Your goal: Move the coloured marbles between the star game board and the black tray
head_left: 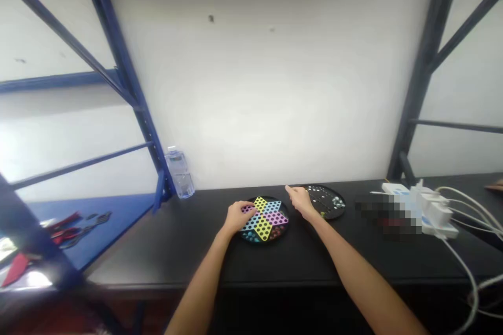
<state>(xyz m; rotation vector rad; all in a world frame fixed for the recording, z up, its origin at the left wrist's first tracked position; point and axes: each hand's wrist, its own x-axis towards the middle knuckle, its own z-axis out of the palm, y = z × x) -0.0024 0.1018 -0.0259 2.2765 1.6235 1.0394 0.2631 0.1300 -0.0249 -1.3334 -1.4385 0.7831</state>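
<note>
**Left hand (pixel 239 218) laid on a Chinese checkers board (pixel 263 228), right hand (pixel 301 201) held beside a round black tray (pixel 319 208)**

The board is placed on a black tabletop (pixel 157 256), low and just right of centre in the frame, with its star of pink, yellow and blue points facing up. The left hand's fingers are curled down over the board's pink point; whether a marble is grasped beneath them cannot be told. The right hand is seen between the board and the tray, its fingers loosely spread, its index finger extended toward the upper left, with nothing visibly gripped. Small marbles (pixel 337 201) are scattered in the tray. Farther right, white chargers (pixel 430 209) and white cables (pixel 469 277) are placed, with a pixelated patch (pixel 387 214) beside them. A clear plastic water bottle (pixel 179 174) stands at a blue metal shelf upright (pixel 135 89). Red-handled scissors (pixel 65 230) lie on a blue shelf at the lower left.
</note>
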